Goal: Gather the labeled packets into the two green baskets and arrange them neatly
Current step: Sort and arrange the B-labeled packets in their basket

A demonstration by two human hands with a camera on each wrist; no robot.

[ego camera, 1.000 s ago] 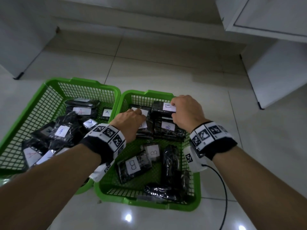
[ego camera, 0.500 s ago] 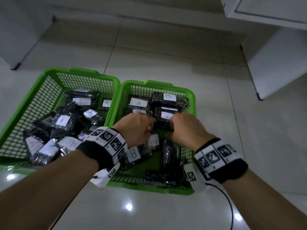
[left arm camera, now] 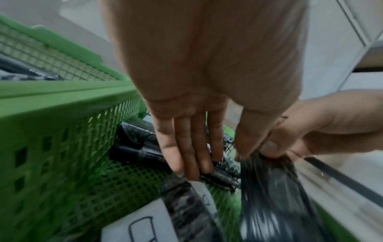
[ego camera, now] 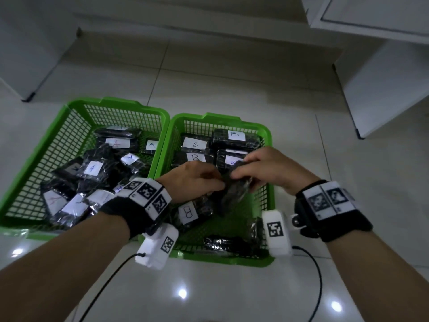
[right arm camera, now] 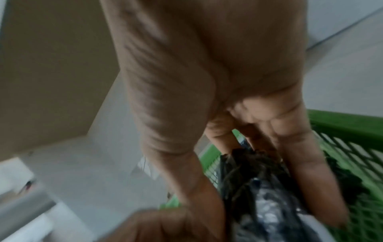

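Seen from the head, both hands meet over the right basket (ego camera: 220, 118). The left hand (ego camera: 192, 182) and right hand (ego camera: 267, 168) share one held packet (ego camera: 234, 194), which hangs from their fingertips above the basket's mesh bottom. That view hides the grip, and the wrist views supply it. The left wrist view shows three left fingers (left arm camera: 182, 147) straight and close together, pointing down clear of the packet. The thumb beside them nips the packet's crumpled top edge, right against a right fingertip. The right wrist view is blurred, but it shows the right fingers (right arm camera: 300, 163) and thumb curled around the packet's upper end. The packet is black, crinkled, glossy film. Just beyond the fingertips the B packets (ego camera: 195, 145) lie flat in stacks along the far wall, each with a white rectangular paper label bearing a handwritten letter. Another B packet lies below the left fingers, and only the left wrist view shows it close. To the left of the left fingers, the left basket (ego camera: 116, 108) holds a jumbled heap of A packets (ego camera: 92, 169). Both baskets are rigid green plastic, with a square-holed grid under a smooth solid rim. They stand touching on a pale, glossy tiled floor (ego camera: 232, 77).
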